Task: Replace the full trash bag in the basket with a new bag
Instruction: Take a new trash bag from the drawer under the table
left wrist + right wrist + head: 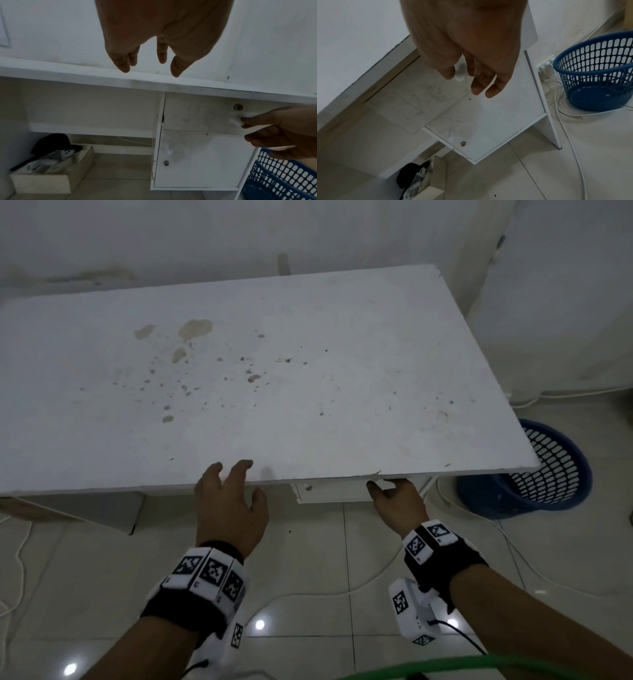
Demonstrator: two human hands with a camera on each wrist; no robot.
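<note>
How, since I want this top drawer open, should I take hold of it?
Pinch the small white knob on the drawer front, just below the keyhole. Come straight from the front, beneath the desktop edge. The front is flat, with no other handle showing, and the knob sticks out toward you.

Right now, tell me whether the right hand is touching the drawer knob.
Touching. The left wrist view shows the right hand with its fingertips pinching the white drawer knob, with no gap between them.
</note>
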